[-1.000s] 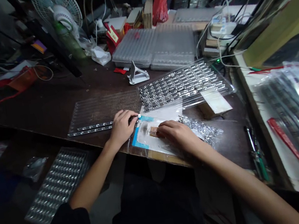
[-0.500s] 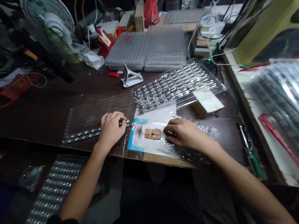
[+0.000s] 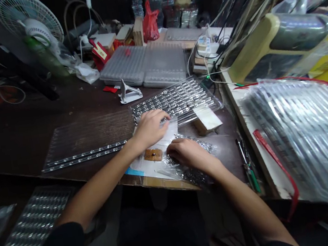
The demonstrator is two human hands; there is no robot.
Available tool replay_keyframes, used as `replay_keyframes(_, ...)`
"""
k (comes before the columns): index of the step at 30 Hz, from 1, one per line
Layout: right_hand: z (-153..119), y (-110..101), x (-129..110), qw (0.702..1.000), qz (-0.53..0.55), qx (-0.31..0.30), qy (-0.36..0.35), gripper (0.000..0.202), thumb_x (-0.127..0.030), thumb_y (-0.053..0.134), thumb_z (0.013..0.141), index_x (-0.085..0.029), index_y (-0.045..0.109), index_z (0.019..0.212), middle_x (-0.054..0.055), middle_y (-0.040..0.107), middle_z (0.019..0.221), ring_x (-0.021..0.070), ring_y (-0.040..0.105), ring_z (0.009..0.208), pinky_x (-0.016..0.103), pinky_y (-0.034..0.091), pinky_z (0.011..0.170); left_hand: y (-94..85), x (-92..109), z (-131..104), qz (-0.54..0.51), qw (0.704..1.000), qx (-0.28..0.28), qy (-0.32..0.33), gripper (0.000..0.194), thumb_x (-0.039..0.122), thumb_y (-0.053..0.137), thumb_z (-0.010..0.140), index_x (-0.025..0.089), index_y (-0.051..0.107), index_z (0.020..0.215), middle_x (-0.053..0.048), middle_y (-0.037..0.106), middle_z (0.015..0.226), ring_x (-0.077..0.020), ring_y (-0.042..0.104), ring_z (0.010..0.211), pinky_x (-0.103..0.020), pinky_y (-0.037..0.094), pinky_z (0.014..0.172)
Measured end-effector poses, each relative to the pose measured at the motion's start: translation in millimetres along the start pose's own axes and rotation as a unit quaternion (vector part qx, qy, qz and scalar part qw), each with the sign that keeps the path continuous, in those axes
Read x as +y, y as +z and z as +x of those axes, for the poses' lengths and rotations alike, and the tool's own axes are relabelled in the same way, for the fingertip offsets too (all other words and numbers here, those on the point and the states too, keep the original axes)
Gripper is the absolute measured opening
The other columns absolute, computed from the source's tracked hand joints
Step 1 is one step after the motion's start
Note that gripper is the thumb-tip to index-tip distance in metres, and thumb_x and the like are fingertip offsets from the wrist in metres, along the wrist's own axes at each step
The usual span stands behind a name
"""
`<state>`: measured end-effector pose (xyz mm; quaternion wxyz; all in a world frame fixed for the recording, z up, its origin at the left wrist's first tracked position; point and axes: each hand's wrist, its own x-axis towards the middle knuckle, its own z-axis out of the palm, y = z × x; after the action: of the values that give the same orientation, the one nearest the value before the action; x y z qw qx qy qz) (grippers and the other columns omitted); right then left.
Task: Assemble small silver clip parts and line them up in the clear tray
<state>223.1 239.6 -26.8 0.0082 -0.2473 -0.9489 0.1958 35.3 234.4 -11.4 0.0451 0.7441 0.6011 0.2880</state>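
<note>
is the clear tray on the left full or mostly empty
Mostly empty: the clear tray holds parts only in its two rows nearest the person; bare table shows through the rest.

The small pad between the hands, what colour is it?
Orange-brown; the small pad shows best in the head view, lying on white paper.

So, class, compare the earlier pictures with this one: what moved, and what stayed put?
The left hand left the strips on the clear sheet and went right and away, onto the near edge of the filled tray. The right hand slid off the brown pad onto the bag of small parts. Sheet, strips, tray and pad kept their places.
</note>
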Motion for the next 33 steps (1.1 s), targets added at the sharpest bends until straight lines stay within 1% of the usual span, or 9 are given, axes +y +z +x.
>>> replay_keyframes(5, 5.0, 4.7, 12.6, 0.994, 0.096, 0.038, -0.020, 0.019, -0.023, 0.059, 0.096, -0.013, 0.074, 0.099, 0.009, 0.072, 0.096, 0.0184, 0.067, 0.086, 0.026, 0.048, 0.081, 49.4, 46.7, 82.9, -0.022, 0.997, 0.004, 0.078, 0.020, 0.019, 0.056, 0.090, 0.018, 0.070, 0.106, -0.006, 0.064, 0.118, -0.0223, 0.055, 0.113, -0.036, 0.041, 0.100)
replay_keyframes(8, 8.6, 6.6, 16.8, 0.988, 0.138, 0.057, -0.029, 0.018, -0.015, 0.059, 0.093, -0.012, 0.075, 0.100, 0.011, 0.073, 0.100, 0.0194, 0.068, 0.091, 0.027, 0.050, 0.083, 68.2, 64.0, 112.2, 0.034, 0.996, 0.020, 0.080, 0.019, 0.027, 0.061, 0.091, 0.016, 0.071, 0.103, -0.009, 0.062, 0.115, -0.0266, 0.053, 0.112, -0.038, 0.044, 0.094)
replay_keyframes(12, 10.7, 7.4, 17.9, 0.984, 0.156, 0.074, -0.043, 0.031, 0.000, 0.057, 0.084, -0.015, 0.076, 0.102, 0.010, 0.072, 0.110, 0.0210, 0.067, 0.103, 0.031, 0.051, 0.094, 79.7, 71.7, 123.4, 0.080, 0.995, 0.003, 0.068, 0.016, 0.027, 0.062, 0.091, 0.013, 0.070, 0.093, -0.011, 0.061, 0.113, -0.0291, 0.053, 0.112, -0.040, 0.045, 0.090)
replay_keyframes(16, 10.2, 7.7, 18.0, 0.982, 0.167, 0.075, -0.050, 0.032, 0.002, 0.054, 0.083, -0.014, 0.075, 0.101, 0.010, 0.072, 0.109, 0.0206, 0.067, 0.101, 0.031, 0.052, 0.092, 70.2, 70.0, 117.2, 0.030, 0.997, -0.005, 0.064, 0.013, 0.020, 0.057, 0.093, 0.011, 0.066, 0.094, -0.012, 0.061, 0.113, -0.0267, 0.057, 0.107, -0.038, 0.046, 0.087)
replay_keyframes(20, 10.3, 7.5, 21.1, 0.984, 0.157, 0.081, -0.024, 0.026, -0.002, 0.056, 0.086, -0.012, 0.073, 0.102, 0.011, 0.072, 0.104, 0.0195, 0.067, 0.093, 0.030, 0.051, 0.088, 38.5, 59.9, 84.8, -0.172, 0.983, 0.030, 0.062, 0.007, 0.018, 0.053, 0.096, 0.013, 0.057, 0.097, -0.007, 0.065, 0.095, -0.0180, 0.061, 0.088, -0.031, 0.047, 0.080)
replay_keyframes(23, 10.6, 7.5, 22.7, 0.984, 0.144, 0.107, -0.012, 0.019, -0.009, 0.054, 0.092, -0.012, 0.072, 0.099, 0.012, 0.070, 0.099, 0.0194, 0.065, 0.090, 0.029, 0.049, 0.084, 16.2, 42.6, 35.1, -0.295, 0.953, 0.060, 0.038, 0.008, 0.016, 0.049, 0.095, 0.015, 0.054, 0.101, -0.005, 0.064, 0.094, -0.0138, 0.062, 0.086, -0.026, 0.049, 0.079)
replay_keyframes(26, 9.9, 7.8, 20.3, 0.981, 0.148, 0.125, -0.013, 0.019, -0.012, 0.052, 0.095, -0.013, 0.071, 0.097, 0.011, 0.068, 0.097, 0.0187, 0.063, 0.087, 0.030, 0.049, 0.081, 6.5, 18.8, -27.0, -0.286, 0.955, 0.073, -0.043, 0.015, 0.015, 0.045, 0.095, 0.016, 0.057, 0.102, -0.005, 0.065, 0.099, -0.0132, 0.061, 0.089, -0.025, 0.048, 0.079)
replay_keyframes(29, 9.8, 8.6, 15.1, 0.977, 0.169, 0.130, -0.023, 0.021, -0.009, 0.052, 0.092, -0.014, 0.070, 0.099, 0.010, 0.069, 0.098, 0.0188, 0.065, 0.088, 0.030, 0.049, 0.081, 7.5, -2.6, -82.4, -0.232, 0.961, 0.055, -0.139, 0.017, 0.021, 0.048, 0.096, 0.016, 0.064, 0.099, -0.004, 0.069, 0.095, -0.0143, 0.064, 0.087, -0.026, 0.048, 0.080)
replay_keyframes(33, 11.5, 10.0, 9.4, 0.976, 0.177, 0.129, -0.006, 0.019, -0.013, 0.052, 0.093, -0.015, 0.069, 0.100, 0.007, 0.072, 0.096, 0.0186, 0.067, 0.087, 0.028, 0.048, 0.080, 8.8, -15.4, -122.1, -0.218, 0.960, 0.056, -0.168, 0.015, 0.029, 0.067, 0.088, 0.017, 0.071, 0.097, -0.004, 0.073, 0.096, -0.0170, 0.068, 0.087, -0.027, 0.051, 0.079)
